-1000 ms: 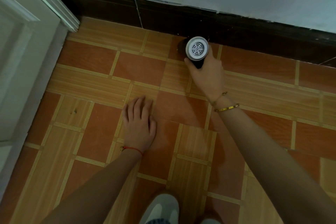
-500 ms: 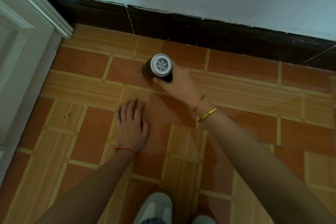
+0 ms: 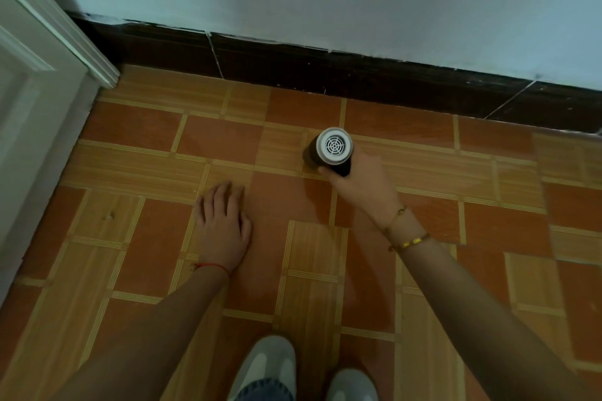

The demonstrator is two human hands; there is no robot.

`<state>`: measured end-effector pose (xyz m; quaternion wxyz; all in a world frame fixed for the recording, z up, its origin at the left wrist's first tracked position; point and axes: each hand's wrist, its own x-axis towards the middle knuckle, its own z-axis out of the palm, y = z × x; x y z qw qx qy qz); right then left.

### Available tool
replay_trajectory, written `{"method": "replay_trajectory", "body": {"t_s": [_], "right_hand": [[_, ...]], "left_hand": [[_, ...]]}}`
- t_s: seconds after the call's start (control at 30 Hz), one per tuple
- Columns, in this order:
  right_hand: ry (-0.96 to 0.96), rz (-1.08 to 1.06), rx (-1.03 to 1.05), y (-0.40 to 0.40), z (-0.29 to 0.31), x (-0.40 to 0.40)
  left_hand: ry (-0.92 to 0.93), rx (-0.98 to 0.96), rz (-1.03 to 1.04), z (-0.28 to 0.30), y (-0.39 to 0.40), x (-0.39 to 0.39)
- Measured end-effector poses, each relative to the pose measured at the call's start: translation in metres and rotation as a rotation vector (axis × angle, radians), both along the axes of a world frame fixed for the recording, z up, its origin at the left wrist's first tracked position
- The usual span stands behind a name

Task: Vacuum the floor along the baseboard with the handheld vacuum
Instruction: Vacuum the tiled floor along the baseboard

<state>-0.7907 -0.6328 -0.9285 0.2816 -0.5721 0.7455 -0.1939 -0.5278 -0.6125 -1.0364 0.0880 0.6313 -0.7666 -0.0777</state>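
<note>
My right hand (image 3: 365, 184) grips the handheld vacuum (image 3: 334, 148), a dark cylinder whose round white vented end faces the camera. Its nozzle end points down at the tiled floor (image 3: 423, 146) and is hidden from view. The vacuum stands about one tile row short of the dark baseboard (image 3: 325, 70) along the pale wall. My left hand (image 3: 223, 221) lies flat on the floor, palm down with fingers slightly apart, to the left of the vacuum and holding nothing.
A white door frame (image 3: 49, 52) stands at the left, meeting the baseboard in the corner. My two grey-and-white shoes (image 3: 265, 368) are at the bottom edge. Orange and wood-pattern tiles stretch to the right along the wall.
The vacuum was at the baseboard a second ago. It came back from the wall and leftward, then moved right again; it now sits a tile row off the baseboard. My left hand stayed planted.
</note>
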Motion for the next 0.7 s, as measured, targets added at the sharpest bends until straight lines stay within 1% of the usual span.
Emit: {"method": "replay_trajectory", "body": {"t_s": [0.13, 0.23, 0.27, 0.33, 0.4, 0.43, 0.5, 0.57, 0.6, 0.7], "right_hand": [[-0.012, 0.014, 0.071, 0.025, 0.004, 0.001], [-0.107, -0.066, 0.05, 0.037, 0.004, 0.002], [-0.187, -0.108, 0.041, 0.04, 0.005, 0.002], [-0.465, -0.225, 0.049, 0.045, 0.01, 0.001], [-0.792, -0.35, 0.099, 0.05, 0.015, -0.003], [-0.92, -0.389, 0.124, 0.052, 0.019, -0.005], [-1.091, -0.442, 0.146, 0.056, 0.023, -0.006], [-1.189, -0.493, 0.167, 0.061, 0.025, -0.004], [-1.222, -0.513, 0.182, 0.063, 0.026, -0.003], [-1.273, -0.532, 0.203, 0.072, 0.024, 0.002]], "left_hand": [[0.034, 0.034, 0.023, 0.005, -0.001, -0.003], [0.139, 0.049, 0.109, 0.013, -0.002, -0.015], [0.209, 0.053, 0.14, 0.018, -0.002, -0.022], [0.428, 0.098, 0.186, 0.032, -0.003, -0.039], [0.71, 0.25, 0.286, 0.044, -0.006, -0.056], [0.847, 0.378, 0.362, 0.053, -0.008, -0.066], [1.072, 0.651, 0.475, 0.068, -0.01, -0.084], [1.218, 0.868, 0.472, 0.082, -0.01, -0.099], [1.288, 0.944, 0.457, 0.087, -0.009, -0.105], [1.462, 1.067, 0.446, 0.096, -0.005, -0.116]]}}
